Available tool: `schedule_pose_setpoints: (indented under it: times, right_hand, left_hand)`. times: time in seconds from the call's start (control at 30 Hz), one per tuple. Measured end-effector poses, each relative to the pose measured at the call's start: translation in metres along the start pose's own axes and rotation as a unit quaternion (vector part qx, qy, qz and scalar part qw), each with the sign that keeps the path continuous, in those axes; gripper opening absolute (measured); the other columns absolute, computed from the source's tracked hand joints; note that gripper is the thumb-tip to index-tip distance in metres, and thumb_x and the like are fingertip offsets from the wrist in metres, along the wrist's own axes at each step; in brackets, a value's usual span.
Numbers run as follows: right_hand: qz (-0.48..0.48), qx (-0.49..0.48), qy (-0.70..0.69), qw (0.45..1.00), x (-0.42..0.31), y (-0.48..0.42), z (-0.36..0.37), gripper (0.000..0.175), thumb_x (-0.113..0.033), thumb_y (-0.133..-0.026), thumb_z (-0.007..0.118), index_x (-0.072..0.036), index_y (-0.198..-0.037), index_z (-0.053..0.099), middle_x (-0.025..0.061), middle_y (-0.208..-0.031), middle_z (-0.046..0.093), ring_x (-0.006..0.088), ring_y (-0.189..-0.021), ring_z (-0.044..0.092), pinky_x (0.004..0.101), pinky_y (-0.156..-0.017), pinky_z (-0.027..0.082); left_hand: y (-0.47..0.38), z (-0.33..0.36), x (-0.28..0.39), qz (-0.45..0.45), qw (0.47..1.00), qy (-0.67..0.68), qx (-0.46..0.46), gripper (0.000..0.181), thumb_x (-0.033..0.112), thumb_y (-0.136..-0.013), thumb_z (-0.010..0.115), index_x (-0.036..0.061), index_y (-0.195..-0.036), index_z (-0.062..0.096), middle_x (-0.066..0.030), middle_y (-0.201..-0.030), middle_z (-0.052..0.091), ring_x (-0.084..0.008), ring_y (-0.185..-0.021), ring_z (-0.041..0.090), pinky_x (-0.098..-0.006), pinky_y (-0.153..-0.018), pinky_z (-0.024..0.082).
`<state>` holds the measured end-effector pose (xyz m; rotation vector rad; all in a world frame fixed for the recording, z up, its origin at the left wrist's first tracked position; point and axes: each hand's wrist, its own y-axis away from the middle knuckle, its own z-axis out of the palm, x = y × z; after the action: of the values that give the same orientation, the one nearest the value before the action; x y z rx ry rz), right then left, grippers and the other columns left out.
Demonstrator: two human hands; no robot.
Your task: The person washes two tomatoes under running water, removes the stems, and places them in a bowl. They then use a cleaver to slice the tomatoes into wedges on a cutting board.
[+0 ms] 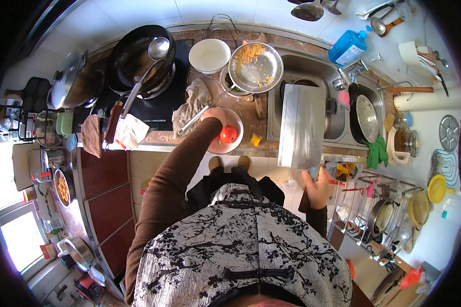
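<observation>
My right hand grips the handle of a broad metal cleaver, its blade raised over the front edge of the sink. My left hand reaches into a pinkish bowl at the counter's edge, partly hidden by my sleeve, so whether its fingers hold anything cannot be told. A red tomato lies in that bowl beside the hand. Above it, a skimmer strainer with orange bits rests over another bowl, its handle passing by my left hand. A white bowl stands behind.
A black wok holding a ladle sits on the cooktop at left, near a lidded pot. A crumpled cloth lies beside the bowls. A small yellow packet is near the double sink. A wire rack stands at right.
</observation>
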<state>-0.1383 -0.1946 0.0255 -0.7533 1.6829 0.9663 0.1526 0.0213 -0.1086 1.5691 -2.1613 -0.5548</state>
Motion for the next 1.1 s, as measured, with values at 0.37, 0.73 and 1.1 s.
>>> schedule_pose_setpoints:
  times: [0.37,0.73,1.1]
  right_hand:
    - [-0.006,-0.002,-0.013,1.000,0.002,0.001,-0.001,0.018,-0.011,-0.088,0.063,-0.003,-0.102,0.055,-0.0047,-0.067,0.050,0.0032,-0.052,0.044,0.0195,-0.048,0.037]
    - [0.005,0.009,-0.019,1.000,0.009,0.009,-0.006,0.017,-0.013,-0.088,0.062,-0.003,-0.099,0.054,-0.0037,-0.069,0.052,0.0032,-0.052,0.045,0.0192,-0.048,0.037]
    - [0.016,0.009,-0.015,1.000,0.002,0.012,-0.005,0.018,-0.014,-0.088,0.062,-0.003,-0.099,0.053,-0.0039,-0.068,0.050,0.0030,-0.052,0.044,0.0190,-0.048,0.037]
  left_hand:
    - [-0.016,0.027,-0.004,-0.025,0.998,0.021,0.059,0.027,0.022,-0.078,0.061,0.0028,-0.093,0.071,-0.0171,-0.098,0.069,-0.0293,-0.094,0.067,-0.0381,-0.081,0.053]
    - [0.015,-0.013,-0.012,0.054,0.994,0.091,0.005,0.033,0.030,-0.079,0.062,0.0035,-0.098,0.070,-0.0157,-0.102,0.068,-0.0289,-0.097,0.066,-0.0379,-0.082,0.053]
    - [0.000,-0.001,0.012,0.000,1.000,-0.014,-0.007,0.033,0.031,-0.081,0.062,0.0090,-0.104,0.069,-0.0129,-0.109,0.067,-0.0273,-0.100,0.065,-0.0375,-0.084,0.052]
